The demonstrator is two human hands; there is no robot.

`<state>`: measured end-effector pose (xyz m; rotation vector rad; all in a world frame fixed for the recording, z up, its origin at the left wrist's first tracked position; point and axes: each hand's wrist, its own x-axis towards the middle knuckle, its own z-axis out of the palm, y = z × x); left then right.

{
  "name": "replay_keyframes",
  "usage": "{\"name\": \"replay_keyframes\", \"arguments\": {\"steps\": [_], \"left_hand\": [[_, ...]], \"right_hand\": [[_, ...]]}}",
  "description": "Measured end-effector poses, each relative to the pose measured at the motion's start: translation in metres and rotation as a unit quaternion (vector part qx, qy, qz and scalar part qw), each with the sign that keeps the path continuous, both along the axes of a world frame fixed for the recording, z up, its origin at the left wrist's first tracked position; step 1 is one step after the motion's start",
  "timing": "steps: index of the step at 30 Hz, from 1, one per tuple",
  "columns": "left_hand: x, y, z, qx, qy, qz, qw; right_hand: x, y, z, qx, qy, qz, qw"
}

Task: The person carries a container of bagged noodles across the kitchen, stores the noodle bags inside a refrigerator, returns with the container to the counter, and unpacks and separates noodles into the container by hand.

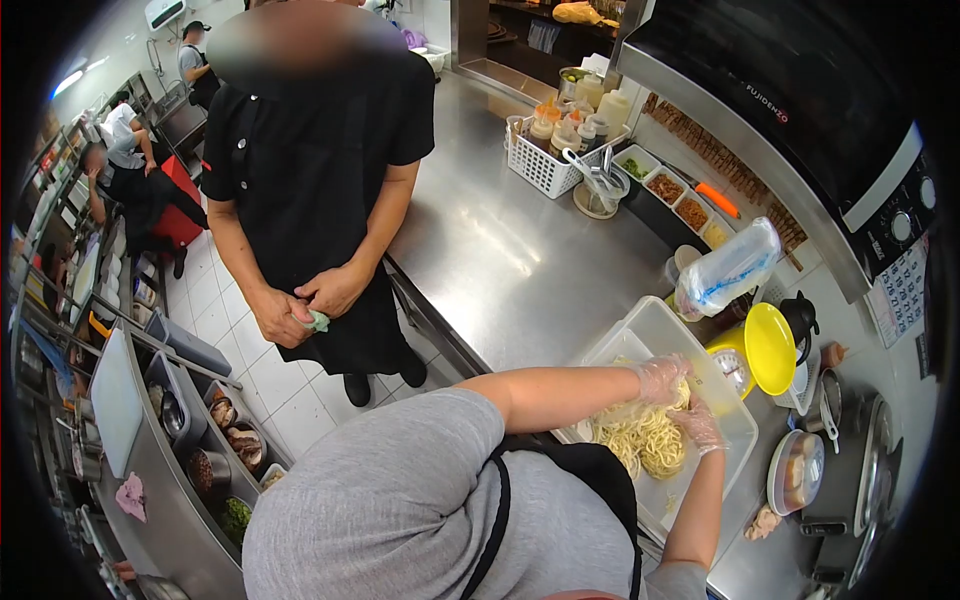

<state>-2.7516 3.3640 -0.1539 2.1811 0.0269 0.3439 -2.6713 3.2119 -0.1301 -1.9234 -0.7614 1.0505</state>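
Both of my hands wear clear plastic gloves and are inside a translucent plastic bin (741, 436) on the steel counter. Yellow noodles (640, 440) lie in the bin, with a rounded clump near my right hand. My left hand (664, 380) reaches in from the far side, its fingers curled on a bunch of noodles. Close beside it, my right hand (700, 424) grips the same noodles from the near side; its fingertips are partly hidden among the strands. A yellow scale (731, 368) with a yellow pan (769, 349) stands just beyond the bin.
A plastic bag roll (729, 269) stands behind the bin. Further along are a white basket (543, 166) of sauce bottles and topping containers (664, 187). A lidded tub (796, 471) sits at the right. A person in black (315, 180) stands by the counter (470, 240), holding a cloth.
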Motion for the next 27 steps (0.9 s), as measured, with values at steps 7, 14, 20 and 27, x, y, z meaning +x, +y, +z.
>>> {"name": "replay_keyframes", "arguments": {"steps": [7, 14, 20, 27], "left_hand": [[0.000, -0.003, 0.000, -0.018, 0.056, 0.000, 0.998], [0.000, -0.004, 0.003, 0.150, 0.082, 0.045, 0.984], [-0.007, -0.005, 0.024, 0.158, 0.015, 0.142, 0.977], [-0.013, 0.001, 0.034, 0.152, 0.209, 0.021, 0.966]], "right_hand": [[0.002, 0.000, -0.005, 0.013, -0.032, 0.005, 0.999], [-0.008, 0.005, 0.008, 0.015, 0.012, -0.005, 1.000], [-0.004, 0.002, 0.002, -0.029, -0.050, -0.010, 0.998], [0.009, 0.000, -0.011, -0.063, -0.098, -0.012, 0.993]]}}
